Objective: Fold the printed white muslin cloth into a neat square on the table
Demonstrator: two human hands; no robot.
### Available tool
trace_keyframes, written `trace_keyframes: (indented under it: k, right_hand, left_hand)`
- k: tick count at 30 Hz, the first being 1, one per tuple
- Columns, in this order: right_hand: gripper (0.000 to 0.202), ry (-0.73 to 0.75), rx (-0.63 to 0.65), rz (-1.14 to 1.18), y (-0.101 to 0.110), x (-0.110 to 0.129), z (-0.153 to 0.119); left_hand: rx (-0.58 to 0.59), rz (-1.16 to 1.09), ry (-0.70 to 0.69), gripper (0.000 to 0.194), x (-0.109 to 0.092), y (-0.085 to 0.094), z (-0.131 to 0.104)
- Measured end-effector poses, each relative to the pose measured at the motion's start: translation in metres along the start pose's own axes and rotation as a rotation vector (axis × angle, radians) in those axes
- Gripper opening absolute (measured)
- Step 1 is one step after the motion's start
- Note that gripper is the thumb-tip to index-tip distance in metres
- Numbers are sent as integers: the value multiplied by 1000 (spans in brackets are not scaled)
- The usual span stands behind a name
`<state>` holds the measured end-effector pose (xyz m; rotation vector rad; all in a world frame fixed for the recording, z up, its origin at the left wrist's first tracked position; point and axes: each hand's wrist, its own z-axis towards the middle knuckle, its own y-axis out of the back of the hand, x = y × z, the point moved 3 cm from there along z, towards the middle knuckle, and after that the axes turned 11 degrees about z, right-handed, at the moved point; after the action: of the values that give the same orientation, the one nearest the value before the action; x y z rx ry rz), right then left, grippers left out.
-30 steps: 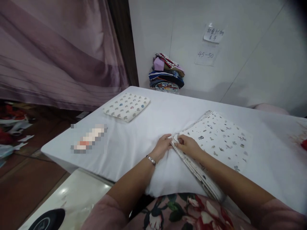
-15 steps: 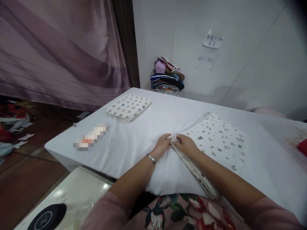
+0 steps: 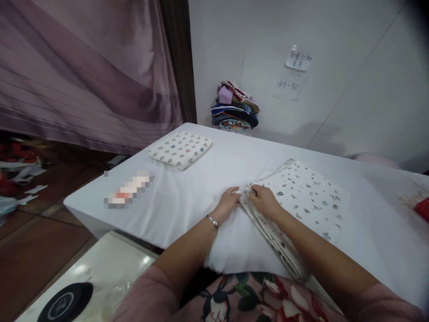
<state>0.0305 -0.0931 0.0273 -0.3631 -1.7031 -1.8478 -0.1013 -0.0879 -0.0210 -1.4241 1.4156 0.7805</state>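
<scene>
A white cloth (image 3: 303, 194) with small printed plant-like motifs lies folded in layers, its stacked edges slanting toward my body. At its left corner my left hand (image 3: 228, 205), with a silver bracelet (image 3: 212, 222) on the wrist, pinches the layers; some fingertips are hidden by the fabric. My right hand (image 3: 265, 202) is closed on the same cloth just to the right, thumb and fingers gripping the edge near that corner. A second folded cloth (image 3: 181, 150), white with grey mushroom-like shapes, rests flat farther back to the left.
The table (image 3: 134, 226) wears a white cover. A blurred-out item (image 3: 129, 190) lies near its left end. A pile of folded fabrics (image 3: 234, 107) stands by the wall behind. A white surface with a black round object (image 3: 67, 302) is at lower left; something red (image 3: 422, 208) lies far right.
My right hand has shifted slightly right along the cloth's edge, and the layers at the corner have spread a little. My left hand stays at the corner.
</scene>
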Motion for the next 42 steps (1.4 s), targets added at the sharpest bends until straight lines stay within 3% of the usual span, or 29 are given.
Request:
trace_keyframes:
  k: [5, 11, 20, 25, 30, 38, 42]
  right_hand:
    - [12, -18, 64, -54, -12, 11, 0]
    - [13, -28, 62, -57, -19, 12, 2]
    - [17, 6, 46, 54, -30, 10, 0]
    - [19, 78, 137, 263, -18, 11, -8]
    - [22, 132, 209, 400, -1, 2, -11]
    - [30, 311, 193, 256, -12, -4, -20]
    - [29, 390, 243, 305, -3, -3, -22]
  left_hand:
    - [-11, -14, -4, 45, 1, 1, 1]
    - [-11, -23, 7, 42, 2, 1, 3]
    - [33, -34, -33, 54, -2, 3, 0]
    - [-53, 52, -10, 50, -5, 2, 0]
    - [-36, 27, -11, 40, -5, 2, 0]
    - [-24, 61, -31, 49, -4, 3, 0]
    - [-48, 141, -63, 57, 0, 3, 6]
